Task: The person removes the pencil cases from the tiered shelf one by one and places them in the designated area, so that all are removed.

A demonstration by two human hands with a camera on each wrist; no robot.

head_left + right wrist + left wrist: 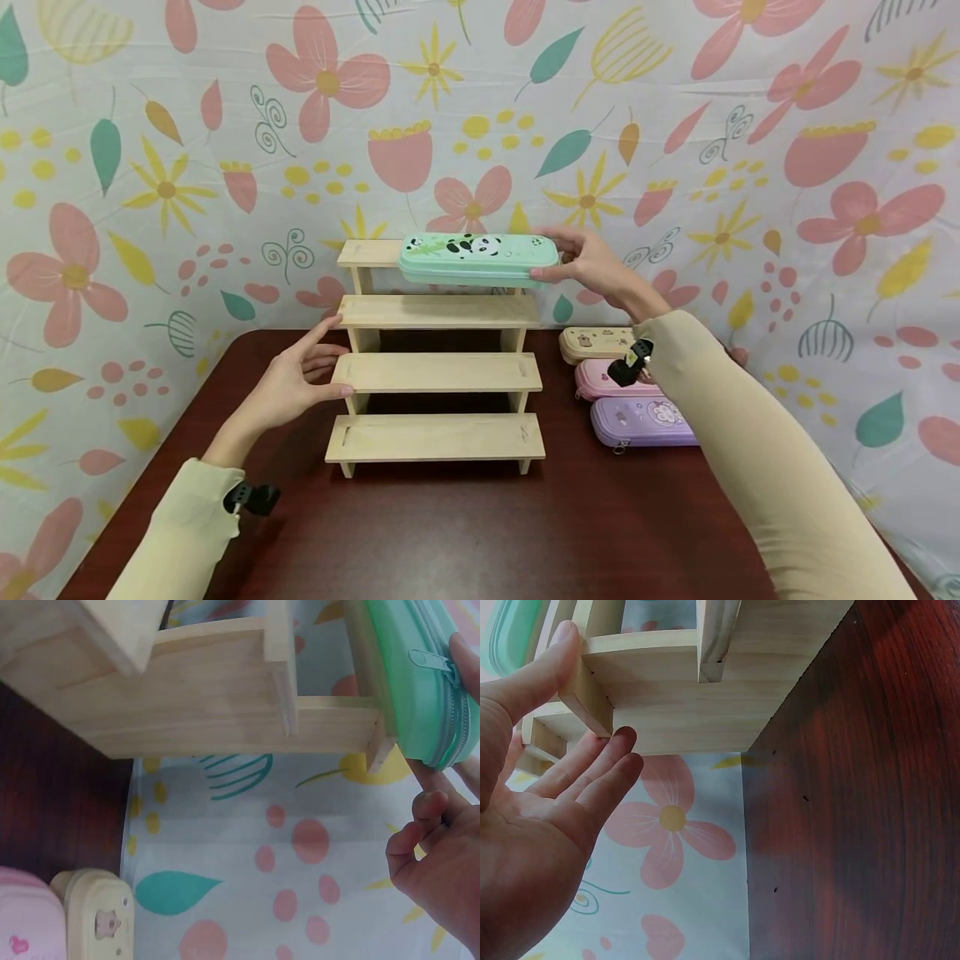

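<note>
A mint green pencil case point(480, 257) with a panda picture is in my right hand point(588, 262), gripped at its right end between thumb and fingers. It overlaps the top step of a four-step wooden stand point(435, 438) in the head view. The right wrist view shows the case's zipper pull point(431, 660) and the case close against the top step's end. My left hand point(288, 383) holds the stand's left side. Its thumb point(551, 664) lies on one side of a step's end, with fingers on the other side.
Right of the stand, three more pencil cases lie on the dark red table point(450, 533): a cream one point(592, 342), a pink one point(600, 377) and a purple one point(637, 421). The right forearm partly covers them. A flower-patterned cloth point(225, 167) hangs behind.
</note>
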